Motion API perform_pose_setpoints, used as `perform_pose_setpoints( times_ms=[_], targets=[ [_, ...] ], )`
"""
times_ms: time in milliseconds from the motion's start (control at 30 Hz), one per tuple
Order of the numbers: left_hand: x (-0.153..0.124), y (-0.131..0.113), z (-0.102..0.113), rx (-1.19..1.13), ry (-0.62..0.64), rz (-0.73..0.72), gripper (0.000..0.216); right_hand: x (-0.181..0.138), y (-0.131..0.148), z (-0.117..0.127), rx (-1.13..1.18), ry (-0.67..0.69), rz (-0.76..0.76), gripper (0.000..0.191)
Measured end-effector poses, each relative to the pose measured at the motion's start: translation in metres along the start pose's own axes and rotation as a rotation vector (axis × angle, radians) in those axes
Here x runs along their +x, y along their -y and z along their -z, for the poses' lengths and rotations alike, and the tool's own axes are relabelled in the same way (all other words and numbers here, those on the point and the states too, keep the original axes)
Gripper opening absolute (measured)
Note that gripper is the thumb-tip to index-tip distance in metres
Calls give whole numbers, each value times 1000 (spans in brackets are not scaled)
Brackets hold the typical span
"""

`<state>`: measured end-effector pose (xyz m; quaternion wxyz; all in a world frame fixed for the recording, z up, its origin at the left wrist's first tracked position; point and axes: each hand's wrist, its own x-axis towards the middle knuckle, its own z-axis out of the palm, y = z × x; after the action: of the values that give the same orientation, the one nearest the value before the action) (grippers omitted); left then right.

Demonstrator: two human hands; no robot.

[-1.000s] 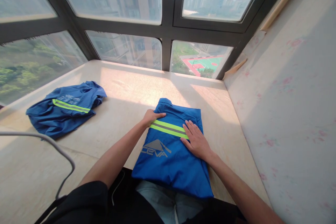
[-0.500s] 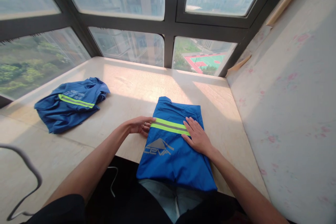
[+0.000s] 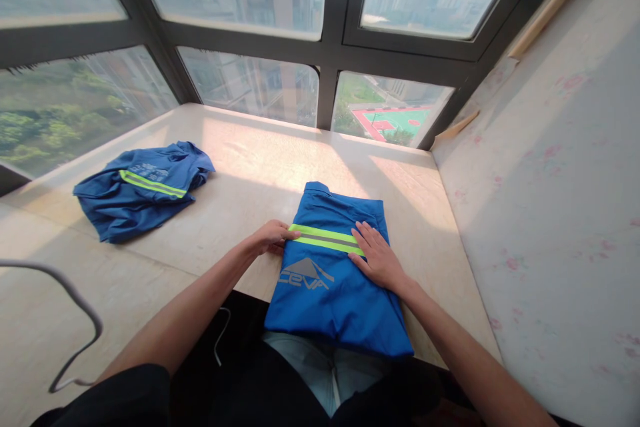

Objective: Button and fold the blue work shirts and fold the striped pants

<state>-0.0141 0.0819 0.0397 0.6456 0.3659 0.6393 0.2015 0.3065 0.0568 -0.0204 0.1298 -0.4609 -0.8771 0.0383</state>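
Observation:
A folded blue work jacket [image 3: 340,310] with a yellow-green reflective stripe and a grey printed logo lies in front of me, its near end reaching past the table edge over my lap. At the left end of the stripe, my left hand [image 3: 274,235] pinches the jacket's edge, thumb on top and fingers partly hidden beneath. My right hand [image 3: 379,257] rests flat on the right side of the stripe, fingers stretched out. A second blue work jacket [image 3: 143,197], crumpled and with a similar stripe, lies apart on the left.
The pale tabletop [image 3: 240,180] runs up to dark window frames [image 3: 329,90]. A flower-patterned wall [image 3: 545,213] borders it on the right. On the left, a grey cable [image 3: 75,293] loops over the surface.
My left thumb has come onto the top of the stripe, closing on the jacket's left edge. The right hand stays flat on the jacket. The view has shifted slightly.

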Motion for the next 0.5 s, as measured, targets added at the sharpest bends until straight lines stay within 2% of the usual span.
perform_pose_setpoints(
  times_ms=[100, 167, 333, 500],
  targets=[
    [3, -1, -3, -53, -94, -55, 54, 0, -1, -2, -4, -13, -17, 65],
    [1, -2, -3, -93, -100, -76, 55, 0, -2, -2, -5, -20, -29, 65],
    [-20, 5, -2, -157, 116, 24, 54, 4, -8, 0, 2, -13, -28, 64],
    [-54, 35, -9, -172, 249, 136, 58, 6, -14, 3, 1, 6, -16, 64]
  ],
)
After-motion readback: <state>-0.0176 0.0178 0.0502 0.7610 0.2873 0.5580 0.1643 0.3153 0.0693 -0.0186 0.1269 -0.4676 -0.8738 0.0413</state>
